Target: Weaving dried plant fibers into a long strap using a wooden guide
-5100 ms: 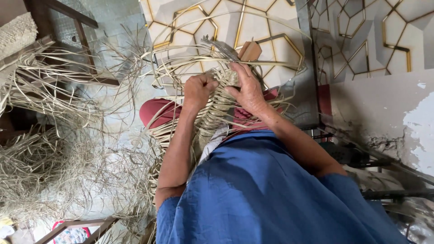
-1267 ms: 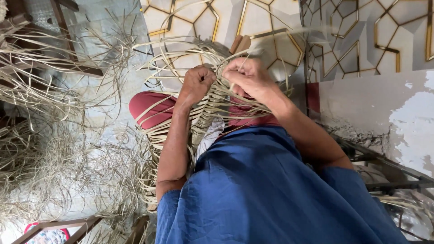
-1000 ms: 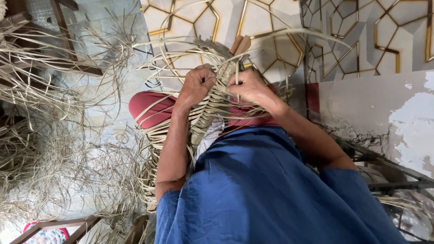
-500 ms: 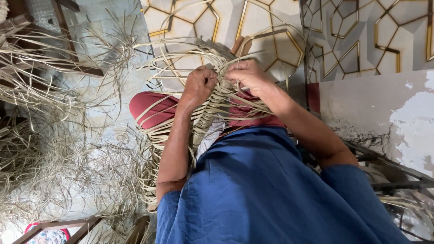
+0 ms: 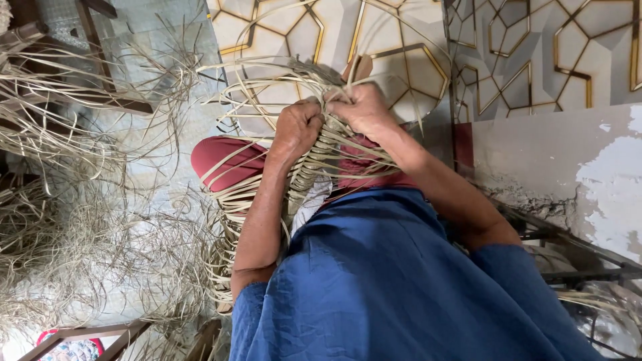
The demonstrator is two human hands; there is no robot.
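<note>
Right now your left hand (image 5: 297, 127) is closed in a fist around a bunch of pale cane strips at the top of the woven piece (image 5: 314, 170), and your right hand (image 5: 361, 107) is curled tight over the strands just beside it, knuckles almost touching the left. Both hands meet at the far end of the weave, so neither is clearly nearer; the work sits directly under them. The woven piece runs lengthwise from your hands back toward your body, lying between your red-clad knees (image 5: 224, 160), its braided spine pointing at your blue shirt (image 5: 401, 287). Loose strips (image 5: 267, 80) fan out from the top edge, arching left and over the hands. One long strand curves up past your right hand toward the patterned wall panel (image 5: 401, 40). Further out on your left a big heap of cane strands (image 5: 73, 220) covers the floor, with a wooden frame (image 5: 100, 40) behind it. A metal frame (image 5: 575, 261) stands at your right, against the peeling wall.
</note>
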